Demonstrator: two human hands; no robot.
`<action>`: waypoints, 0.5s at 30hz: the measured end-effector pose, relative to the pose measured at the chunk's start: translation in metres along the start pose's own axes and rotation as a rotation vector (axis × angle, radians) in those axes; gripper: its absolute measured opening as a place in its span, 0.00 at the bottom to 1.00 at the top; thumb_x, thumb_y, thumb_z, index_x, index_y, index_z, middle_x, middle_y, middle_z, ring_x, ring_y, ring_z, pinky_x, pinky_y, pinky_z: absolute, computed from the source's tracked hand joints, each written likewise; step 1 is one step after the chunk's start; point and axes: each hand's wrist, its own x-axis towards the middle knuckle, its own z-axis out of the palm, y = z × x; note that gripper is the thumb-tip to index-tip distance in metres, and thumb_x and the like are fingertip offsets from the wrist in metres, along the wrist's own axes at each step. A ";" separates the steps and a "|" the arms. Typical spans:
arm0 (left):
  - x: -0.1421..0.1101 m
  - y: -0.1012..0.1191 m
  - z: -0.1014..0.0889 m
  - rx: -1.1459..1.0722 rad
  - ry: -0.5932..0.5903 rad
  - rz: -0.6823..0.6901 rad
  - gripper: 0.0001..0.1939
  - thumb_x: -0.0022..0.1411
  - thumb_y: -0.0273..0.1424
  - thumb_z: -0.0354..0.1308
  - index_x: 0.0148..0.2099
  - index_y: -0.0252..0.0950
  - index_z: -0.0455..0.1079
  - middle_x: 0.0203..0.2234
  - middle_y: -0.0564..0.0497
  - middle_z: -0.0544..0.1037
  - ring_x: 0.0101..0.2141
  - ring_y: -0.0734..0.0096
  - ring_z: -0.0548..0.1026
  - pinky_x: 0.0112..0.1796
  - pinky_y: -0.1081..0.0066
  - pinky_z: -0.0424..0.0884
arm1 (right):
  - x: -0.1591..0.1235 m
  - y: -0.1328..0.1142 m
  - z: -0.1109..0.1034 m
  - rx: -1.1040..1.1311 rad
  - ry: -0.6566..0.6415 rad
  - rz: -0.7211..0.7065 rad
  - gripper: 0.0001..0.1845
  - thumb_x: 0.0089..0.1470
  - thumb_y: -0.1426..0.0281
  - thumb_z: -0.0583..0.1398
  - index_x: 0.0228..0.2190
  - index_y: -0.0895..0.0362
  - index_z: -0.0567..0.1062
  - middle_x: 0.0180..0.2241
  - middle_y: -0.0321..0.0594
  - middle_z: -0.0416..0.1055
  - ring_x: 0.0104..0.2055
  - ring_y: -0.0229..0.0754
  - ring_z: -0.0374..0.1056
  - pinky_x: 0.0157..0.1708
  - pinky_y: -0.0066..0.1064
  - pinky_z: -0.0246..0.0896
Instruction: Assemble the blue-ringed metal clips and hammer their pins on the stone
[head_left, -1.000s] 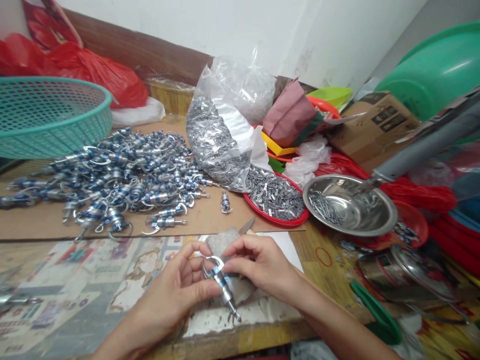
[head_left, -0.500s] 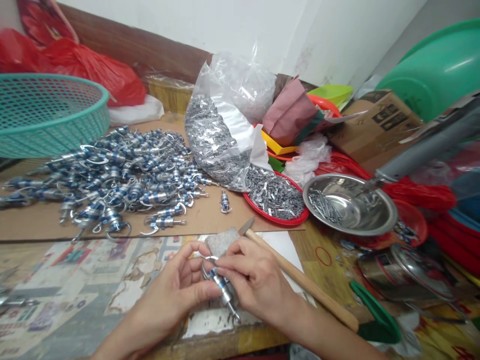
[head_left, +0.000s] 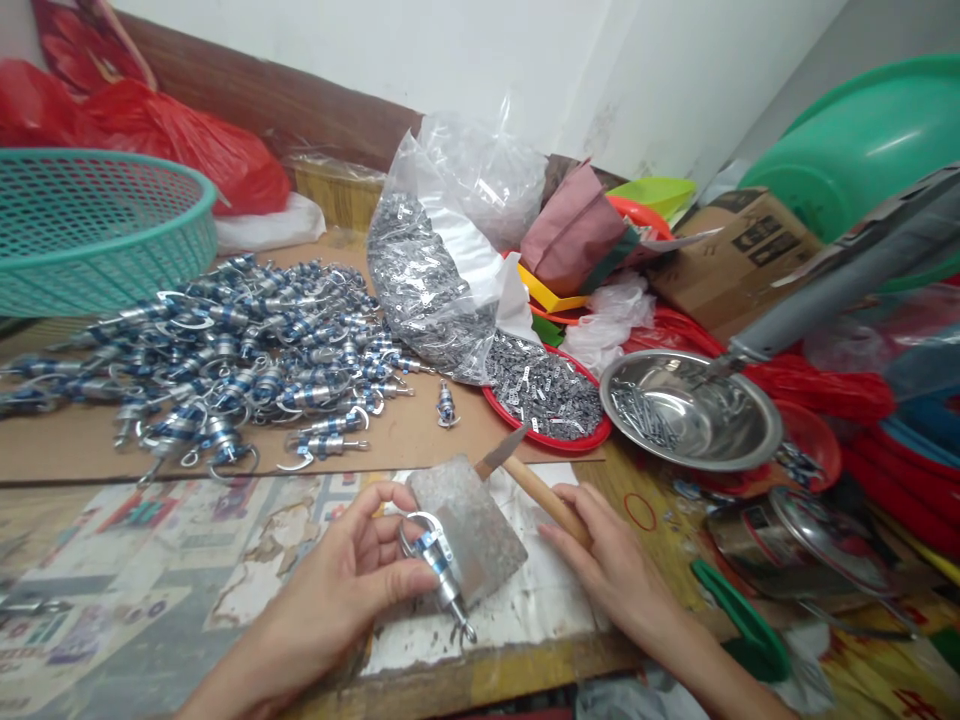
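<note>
My left hand point(head_left: 375, 560) is closed on a small silver metal fitting point(head_left: 442, 575) with blue bands, curved hook-like arms at its top and a thin tip pointing down and right. It rests over the near left part of a grey metal block point(head_left: 484, 530). My right hand point(head_left: 600, 545) has its fingers and thumb around the wooden handle of a hammer point(head_left: 544, 497). The dark hammer head lies by the block's far corner. A single similar fitting point(head_left: 446, 405) lies apart on the cardboard.
A large pile of fittings point(head_left: 255, 350) covers the cardboard at left, beside a teal basket point(head_left: 105, 240). Small metal plates fill a clear bag point(head_left: 427, 270) and a red tray point(head_left: 544, 395). Pins lie in a steel bowl point(head_left: 720, 420). A green-handled tool point(head_left: 742, 620) sits at right.
My right hand has left the fitting and moved right to the hammer handle, uncovering the metal block. My left hand still holds the fitting in nearly the same place.
</note>
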 end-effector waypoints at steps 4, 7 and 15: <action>0.000 0.000 0.001 0.007 0.021 0.001 0.21 0.48 0.27 0.68 0.38 0.42 0.59 0.26 0.59 0.76 0.30 0.71 0.75 0.34 0.71 0.68 | -0.015 -0.026 -0.030 0.073 0.076 -0.238 0.24 0.58 0.72 0.54 0.56 0.50 0.61 0.41 0.41 0.73 0.41 0.43 0.72 0.36 0.27 0.68; 0.000 0.000 0.002 -0.008 0.007 0.008 0.21 0.47 0.26 0.68 0.37 0.42 0.58 0.26 0.57 0.78 0.29 0.71 0.75 0.32 0.71 0.68 | -0.025 -0.041 -0.046 0.037 0.071 -0.381 0.34 0.58 0.76 0.52 0.62 0.45 0.49 0.42 0.40 0.74 0.40 0.43 0.72 0.34 0.26 0.68; -0.001 0.001 0.000 0.009 -0.005 0.020 0.21 0.48 0.26 0.68 0.35 0.42 0.56 0.26 0.57 0.79 0.29 0.71 0.76 0.33 0.71 0.69 | -0.027 -0.044 -0.037 -0.070 -0.057 -0.419 0.36 0.55 0.81 0.48 0.62 0.48 0.49 0.34 0.41 0.73 0.30 0.42 0.72 0.29 0.28 0.68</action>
